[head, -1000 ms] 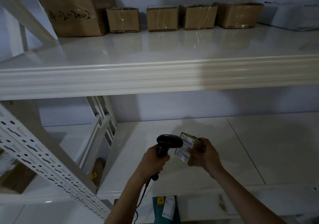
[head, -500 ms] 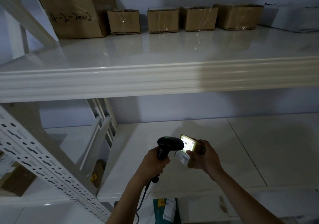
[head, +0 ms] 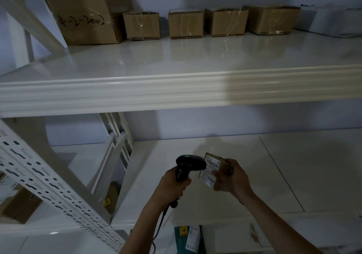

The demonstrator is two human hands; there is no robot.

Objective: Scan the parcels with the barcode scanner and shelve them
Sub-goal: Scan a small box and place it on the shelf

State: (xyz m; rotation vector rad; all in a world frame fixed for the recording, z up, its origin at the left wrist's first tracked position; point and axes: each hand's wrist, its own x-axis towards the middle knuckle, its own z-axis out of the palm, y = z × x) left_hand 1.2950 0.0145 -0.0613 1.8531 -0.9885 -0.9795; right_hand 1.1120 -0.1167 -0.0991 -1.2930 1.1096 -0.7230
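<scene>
**Over lower shelf: scan under way**

Above the lower shelf [head: 293, 175] front edge: left hand [head: 172, 185] wrapped round barcode scanner [head: 189, 164], right hand [head: 232, 181] pinching small parcel [head: 215, 168], label facing scanner. Risk: misread, likely from dim light or tilted label.

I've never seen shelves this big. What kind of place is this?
Probably a parcel storeroom or small warehouse: taped cardboard boxes line a metal shelf, and a hand aims a barcode scanner at a labelled parcel.
</scene>
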